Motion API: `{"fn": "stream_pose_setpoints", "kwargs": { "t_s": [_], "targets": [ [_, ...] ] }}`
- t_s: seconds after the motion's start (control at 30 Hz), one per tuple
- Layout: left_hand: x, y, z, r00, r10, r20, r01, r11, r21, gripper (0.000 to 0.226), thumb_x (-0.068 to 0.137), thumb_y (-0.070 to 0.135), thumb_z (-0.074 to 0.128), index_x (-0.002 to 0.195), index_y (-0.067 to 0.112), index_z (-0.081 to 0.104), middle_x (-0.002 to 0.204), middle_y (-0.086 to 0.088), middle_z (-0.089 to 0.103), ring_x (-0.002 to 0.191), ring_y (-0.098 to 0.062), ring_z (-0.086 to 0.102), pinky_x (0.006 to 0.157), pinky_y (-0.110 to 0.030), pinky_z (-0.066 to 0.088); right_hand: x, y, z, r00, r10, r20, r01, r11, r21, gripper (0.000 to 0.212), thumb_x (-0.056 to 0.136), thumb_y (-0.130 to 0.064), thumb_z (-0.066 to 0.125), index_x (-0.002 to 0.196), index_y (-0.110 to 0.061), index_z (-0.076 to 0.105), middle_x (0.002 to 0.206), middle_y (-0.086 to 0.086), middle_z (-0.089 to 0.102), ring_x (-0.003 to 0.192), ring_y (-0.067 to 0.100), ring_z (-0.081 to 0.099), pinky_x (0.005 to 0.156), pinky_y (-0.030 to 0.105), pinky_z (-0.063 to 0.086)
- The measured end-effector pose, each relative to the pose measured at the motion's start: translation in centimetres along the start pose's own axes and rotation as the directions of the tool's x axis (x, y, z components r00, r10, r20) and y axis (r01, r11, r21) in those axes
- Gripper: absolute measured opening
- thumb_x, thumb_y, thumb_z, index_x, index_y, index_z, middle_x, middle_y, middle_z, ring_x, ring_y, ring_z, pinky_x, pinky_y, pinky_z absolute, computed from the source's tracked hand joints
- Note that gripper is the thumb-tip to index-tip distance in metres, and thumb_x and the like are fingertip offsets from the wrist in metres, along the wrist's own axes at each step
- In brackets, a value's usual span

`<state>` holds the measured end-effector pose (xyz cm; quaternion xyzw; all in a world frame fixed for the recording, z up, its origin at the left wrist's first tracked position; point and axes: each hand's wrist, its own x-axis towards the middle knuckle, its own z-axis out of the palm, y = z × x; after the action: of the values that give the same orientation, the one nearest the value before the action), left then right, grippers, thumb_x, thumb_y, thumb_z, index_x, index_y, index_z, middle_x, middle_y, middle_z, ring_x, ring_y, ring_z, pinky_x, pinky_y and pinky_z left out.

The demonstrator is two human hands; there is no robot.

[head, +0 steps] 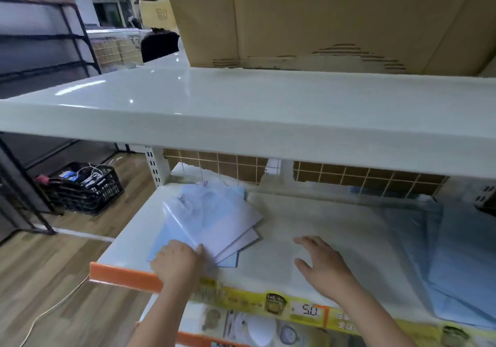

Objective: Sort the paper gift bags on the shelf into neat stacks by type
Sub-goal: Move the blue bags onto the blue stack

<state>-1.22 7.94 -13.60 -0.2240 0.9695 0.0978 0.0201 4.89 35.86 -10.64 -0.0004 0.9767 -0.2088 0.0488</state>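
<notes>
From the head camera, the left hand (177, 262) rests near the front left corner of the white metal shelf (308, 228), its fingers curled down onto the near corner of a fanned pile of flat pale blue and white paper gift bags (212, 220), thumb tip pressing the top white bag. The pile spreads out toward the back left of the shelf, its bags skewed at different angles, with striped cord handles showing at the far end. The right hand (320, 260) is spread wide, fingers straight and apart, over the bare middle of the shelf near the front edge, holding nothing; whether it touches the surface I cannot tell. At the right end of the shelf lies a blurred stack of larger light blue sheets or bags (456, 260), well apart from both hands.
</notes>
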Motion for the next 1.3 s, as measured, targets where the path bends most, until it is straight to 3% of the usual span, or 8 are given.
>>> {"fn": "stream_pose_setpoints", "kwargs": {
  "t_s": [0.17,0.4,0.63,0.77,0.9,1.07,1.2,1.3],
  "targets": [
    [4.5,-0.6,0.8,0.979,-0.032,0.202,0.04,0.999,-0.036,0.073,0.069,0.081,0.042,0.098,0.018,0.063,0.089,-0.001,0.069,0.088,-0.022,0.063,0.081,-0.035,0.04,0.5,-1.8,1.0,0.998,0.064,-0.023,-0.064,0.998,0.001,0.047,0.097,-0.033,0.045,0.143,-0.028,0.035,0.148,-0.009,0.033,0.137,0.012,0.034,0.112,0.027,0.027],
    [5.7,-0.7,0.0,0.961,0.098,0.258,0.053,0.852,-0.521,0.029,0.064,0.035,0.055,0.082,0.013,0.056,0.08,-0.01,0.063,0.079,-0.031,0.058,0.065,-0.032,0.039,1.2,-3.5,1.6,0.994,0.112,-0.019,-0.112,0.994,-0.014,0.047,0.097,-0.034,0.043,0.143,-0.028,0.035,0.149,-0.01,0.032,0.137,0.012,0.034,0.111,0.029,0.028],
    [5.7,-1.9,-2.5,0.962,0.214,0.17,0.075,0.392,-0.917,0.01,0.065,0.01,0.053,0.069,0.008,0.045,0.065,-0.01,0.039,0.068,-0.02,0.031,0.057,-0.032,0.021,1.9,-5.4,2.2,0.99,0.135,-0.029,-0.134,0.99,0.036,0.046,0.098,-0.033,0.044,0.143,-0.027,0.036,0.148,-0.009,0.035,0.136,0.013,0.036,0.111,0.028,0.029],
    [5.4,-3.0,-3.8,0.932,0.299,0.206,0.088,0.365,-0.927,0.004,0.074,-0.001,0.056,0.076,-0.001,0.052,0.071,-0.012,0.046,0.07,-0.021,0.038,0.061,-0.032,0.025,2.1,-6.3,2.8,0.978,0.204,-0.037,-0.197,0.97,0.146,0.046,0.099,-0.039,0.042,0.142,-0.025,0.039,0.147,-0.007,0.039,0.136,0.015,0.037,0.11,0.03,0.032],
    [4.3,-3.1,-5.1,0.888,0.379,0.261,0.123,0.352,-0.928,0.023,0.064,0.003,0.063,0.066,0.013,0.042,0.065,-0.007,0.037,0.066,-0.02,0.034,0.06,-0.032,0.021,2.3,-7.1,3.3,0.952,0.302,-0.043,-0.274,0.909,0.314,0.05,0.096,-0.046,0.045,0.138,-0.019,0.043,0.142,0.001,0.049,0.128,0.018,0.048,0.1,0.028,0.038],
    [2.2,-1.9,-4.9,0.796,0.513,0.322,0.166,0.326,-0.93,0.034,0.079,-0.019,0.055,0.07,0.012,0.042,0.062,-0.007,0.053,0.051,-0.019,0.053,0.048,-0.024,0.041,1.6,-7.1,4.0,0.897,0.441,-0.01,-0.334,0.693,0.639,0.063,0.077,-0.044,0.073,0.129,-0.02,0.048,0.126,0.002,0.061,0.111,0.018,0.06,0.091,0.025,0.048],
    [0.1,-0.4,-4.6,0.79,0.573,0.218,0.017,0.335,-0.942,0.035,0.087,-0.006,0.056,0.102,0.026,0.059,0.08,-0.01,0.067,0.073,-0.022,0.062,0.063,-0.023,0.046,-0.3,-5.8,3.4,0.847,0.525,-0.086,-0.299,0.603,0.74,0.028,0.078,-0.017,0.076,0.093,-0.016,0.053,0.096,0.0,0.062,0.088,0.016,0.06,0.065,0.016,0.045],
    [-1.3,1.0,-4.1,0.79,0.588,0.171,-0.041,0.33,-0.943,0.032,0.092,0.003,0.054,0.108,0.029,0.06,0.077,-0.004,0.072,0.089,-0.02,0.063,0.075,-0.024,0.045,-2.6,-5.0,2.0,0.84,0.52,-0.156,-0.263,0.641,0.721,0.023,0.087,-0.011,0.063,0.108,-0.012,0.054,0.106,-0.001,0.061,0.106,0.022,0.06,0.079,0.026,0.045]
  ]
}}
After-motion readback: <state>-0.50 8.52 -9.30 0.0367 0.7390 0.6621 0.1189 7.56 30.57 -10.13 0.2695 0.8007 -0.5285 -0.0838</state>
